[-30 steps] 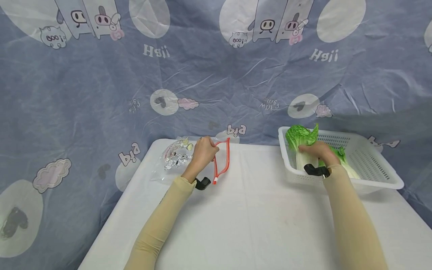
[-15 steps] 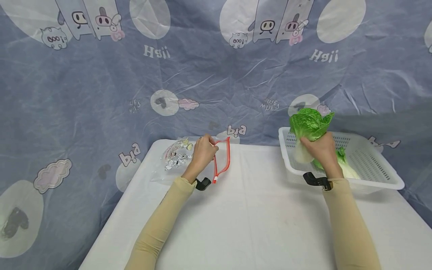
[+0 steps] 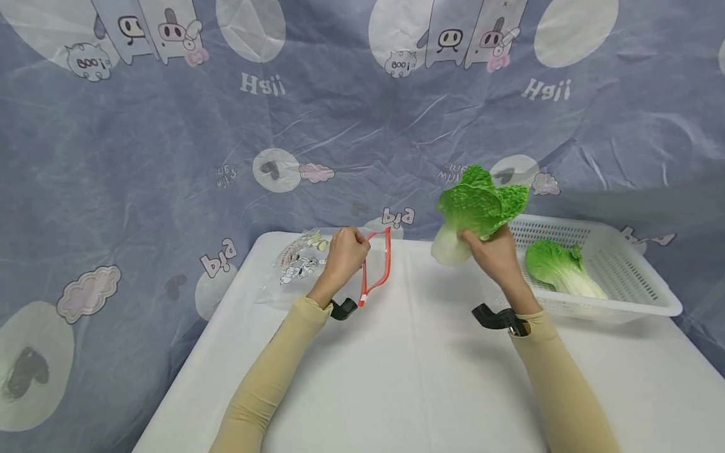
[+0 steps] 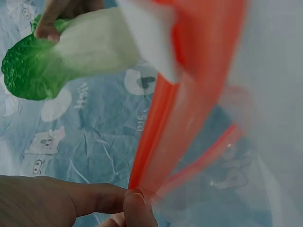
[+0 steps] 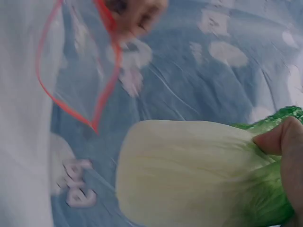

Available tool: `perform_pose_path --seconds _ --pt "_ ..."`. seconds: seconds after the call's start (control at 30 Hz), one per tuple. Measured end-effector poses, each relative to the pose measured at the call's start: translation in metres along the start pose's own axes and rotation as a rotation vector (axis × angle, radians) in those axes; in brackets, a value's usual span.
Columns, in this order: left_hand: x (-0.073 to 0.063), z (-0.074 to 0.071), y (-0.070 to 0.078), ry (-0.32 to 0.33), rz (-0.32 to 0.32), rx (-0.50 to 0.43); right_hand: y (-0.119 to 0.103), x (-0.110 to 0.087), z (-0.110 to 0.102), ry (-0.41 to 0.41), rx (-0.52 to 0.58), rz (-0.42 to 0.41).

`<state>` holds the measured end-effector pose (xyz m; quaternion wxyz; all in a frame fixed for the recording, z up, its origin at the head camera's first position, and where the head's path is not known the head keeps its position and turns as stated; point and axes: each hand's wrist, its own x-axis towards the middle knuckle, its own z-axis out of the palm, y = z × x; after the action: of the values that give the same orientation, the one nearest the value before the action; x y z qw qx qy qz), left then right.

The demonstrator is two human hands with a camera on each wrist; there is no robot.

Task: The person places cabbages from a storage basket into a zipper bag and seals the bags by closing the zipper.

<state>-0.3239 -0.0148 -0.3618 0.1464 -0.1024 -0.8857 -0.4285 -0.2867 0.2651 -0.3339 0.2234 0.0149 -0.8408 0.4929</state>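
Observation:
My left hand (image 3: 344, 255) pinches the red zip edge of a clear zip bag (image 3: 300, 261) at the left of the table. The bag's mouth gapes toward the right, and thumb and forefinger meet on the red strip (image 4: 154, 137) in the left wrist view. In my right hand (image 3: 498, 255) is a napa cabbage (image 3: 472, 211), gripped around its leafy part. Its pale base points left toward the bag, above the table and apart from the bag. The right wrist view shows the white base (image 5: 184, 170) close up, with the thumb on the leaves.
A white slotted basket (image 3: 634, 270) stands on the right of the white-covered table (image 3: 396, 377). Another cabbage (image 3: 566, 270) lies inside it. A patterned blue-grey cloth (image 3: 362, 126) hangs behind the table.
My right hand has lifted the cabbage out of the basket and carried it left toward the bag, uncovering the other cabbage. The left hand has stayed nearly still on the bag.

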Motion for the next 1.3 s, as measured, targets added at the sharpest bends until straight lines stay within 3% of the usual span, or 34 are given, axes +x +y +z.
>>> perform_pose_path --seconds 0.23,0.47,0.67,0.83,0.93,1.03,1.13,1.3 --pt "-0.006 0.001 0.011 -0.094 0.014 -0.087 0.010 -0.014 0.062 -0.064 0.096 -0.022" --pt "-0.008 0.005 0.016 -0.122 0.030 -0.087 0.025 -0.023 0.095 -0.203 0.146 0.049" --pt "-0.007 0.006 0.017 -0.120 0.008 -0.073 0.039 -0.026 0.108 -0.430 0.145 0.035" --pt "-0.007 0.003 0.018 -0.090 0.000 -0.037 0.054 -0.030 0.115 -0.689 0.264 0.012" --pt "-0.007 0.002 0.018 -0.078 0.002 -0.004 0.059 -0.034 0.120 -0.789 0.303 -0.004" --pt "-0.008 0.003 0.017 -0.091 0.000 -0.008 0.062 -0.037 0.125 -0.822 0.284 -0.034" --pt "-0.009 0.005 0.014 -0.116 0.006 -0.023 0.064 -0.041 0.129 -0.804 0.216 -0.083" --pt "-0.009 0.006 0.013 -0.145 0.031 0.002 0.041 -0.048 0.125 -0.753 0.136 -0.142"
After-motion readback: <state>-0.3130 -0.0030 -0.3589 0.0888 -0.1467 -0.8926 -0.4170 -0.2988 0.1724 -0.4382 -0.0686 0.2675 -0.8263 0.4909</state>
